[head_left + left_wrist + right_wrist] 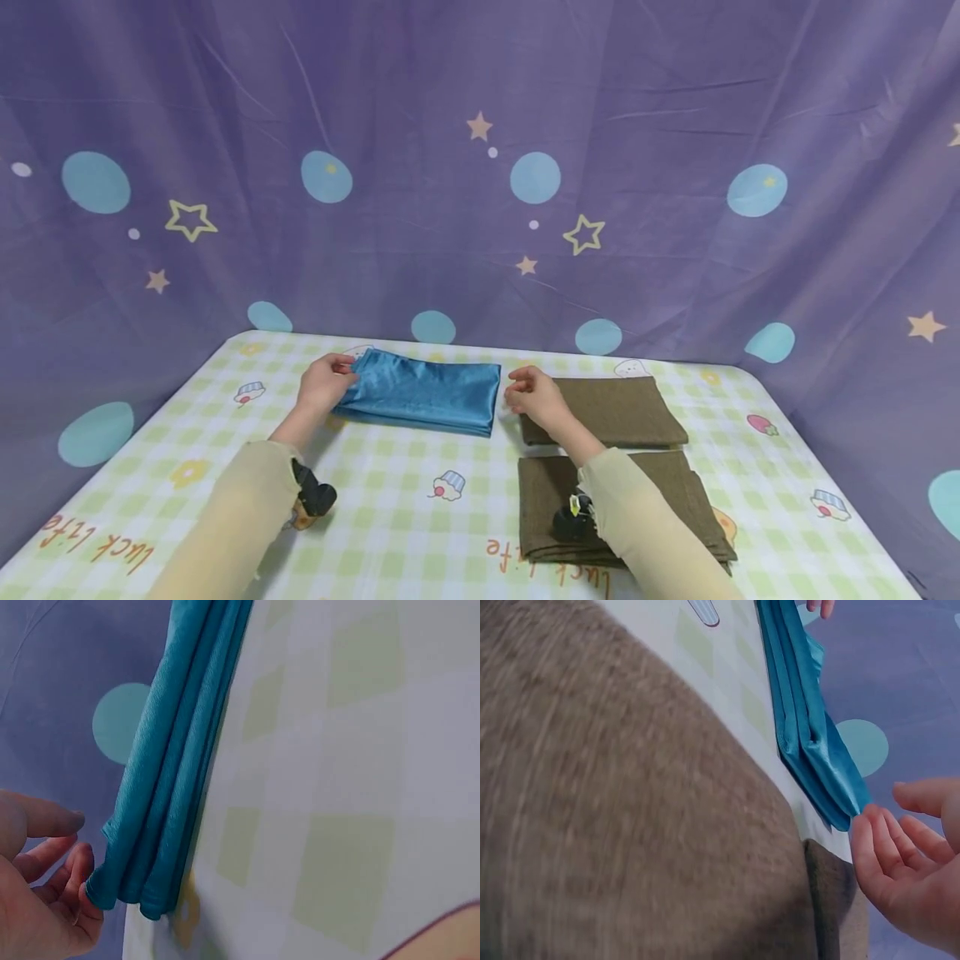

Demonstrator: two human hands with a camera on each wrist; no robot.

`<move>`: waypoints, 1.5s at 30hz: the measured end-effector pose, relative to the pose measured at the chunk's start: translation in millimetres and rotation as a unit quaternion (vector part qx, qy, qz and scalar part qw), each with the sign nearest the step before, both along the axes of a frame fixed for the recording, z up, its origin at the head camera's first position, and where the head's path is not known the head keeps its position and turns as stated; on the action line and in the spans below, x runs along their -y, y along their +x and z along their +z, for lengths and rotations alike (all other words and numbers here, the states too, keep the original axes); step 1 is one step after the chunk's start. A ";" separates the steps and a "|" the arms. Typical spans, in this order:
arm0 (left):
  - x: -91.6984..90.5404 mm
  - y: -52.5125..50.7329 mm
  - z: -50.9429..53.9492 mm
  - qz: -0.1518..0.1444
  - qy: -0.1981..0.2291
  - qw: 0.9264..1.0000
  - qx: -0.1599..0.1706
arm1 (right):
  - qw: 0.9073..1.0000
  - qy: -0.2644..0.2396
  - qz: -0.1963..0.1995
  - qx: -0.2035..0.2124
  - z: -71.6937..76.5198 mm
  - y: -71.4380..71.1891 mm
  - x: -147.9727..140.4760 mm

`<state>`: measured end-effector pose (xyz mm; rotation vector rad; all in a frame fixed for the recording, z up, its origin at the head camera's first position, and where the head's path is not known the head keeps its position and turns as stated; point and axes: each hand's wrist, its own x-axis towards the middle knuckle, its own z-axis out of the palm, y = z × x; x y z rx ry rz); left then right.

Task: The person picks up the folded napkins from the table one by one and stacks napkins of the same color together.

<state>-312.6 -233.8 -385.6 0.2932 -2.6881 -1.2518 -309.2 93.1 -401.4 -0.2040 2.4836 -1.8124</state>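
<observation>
A folded shiny blue cloth (427, 396) lies toward the back of the table, its stacked layers showing in the left wrist view. At its left end is my left hand (322, 383), fingers bent loosely and touching the edge. The thumb stands off the cloth in the left wrist view. Beside the opposite end, my right hand (538, 398) has relaxed fingers, with the fingertips (870, 817) at the cloth's corner and the thumb apart. One folded brown cloth (615, 412) lies just right of the blue one, partly behind my right hand.
Nearer the front lies more folded brown cloth (540, 500), partly covered by my right forearm. A checked tablecloth (390, 517) with printed cupcakes covers the table. Behind it hangs a purple curtain (420, 250). Both wrists carry small black cameras.
</observation>
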 end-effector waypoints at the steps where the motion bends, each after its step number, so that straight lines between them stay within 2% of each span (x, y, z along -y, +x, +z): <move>1: -0.9 0.5 0.4 -0.001 0.000 1.000 -0.004 | 1.000 0.009 0.005 -0.003 0.6 1.1 -1.8; 7: -6.1 4.3 1.9 -0.027 -0.020 0.999 -0.030 | 0.999 0.026 0.028 -0.012 4.1 7.4 -14.2; 13: -18.2 11.8 8.6 -0.061 -0.042 0.996 -0.047 | 0.997 0.043 0.062 -0.029 7.0 15.8 -29.9; 19: -35.0 20.0 11.8 -0.090 -0.035 0.994 -0.043 | 0.995 0.054 0.076 -0.029 11.3 27.2 -46.2; 26: -56.7 27.7 6.1 -0.132 -0.022 0.991 -0.021 | 0.995 0.057 0.080 -0.029 12.0 38.3 -63.1; 31: -70.6 33.4 4.9 -0.153 -0.018 0.988 -0.020 | 0.994 0.060 0.086 -0.042 13.0 44.9 -73.2; 33: -75.1 36.0 4.1 -0.156 -0.015 0.987 -0.022 | 0.993 0.058 0.092 -0.050 13.9 47.5 -76.8; 40: -90.8 42.7 -2.5 -0.172 0.012 0.985 -0.005 | 0.994 0.027 0.098 -0.031 15.1 58.4 -86.5; 45: -101.5 49.9 -5.0 -0.178 0.035 0.983 0.006 | 0.994 0.042 0.095 -0.040 15.6 63.7 -91.6</move>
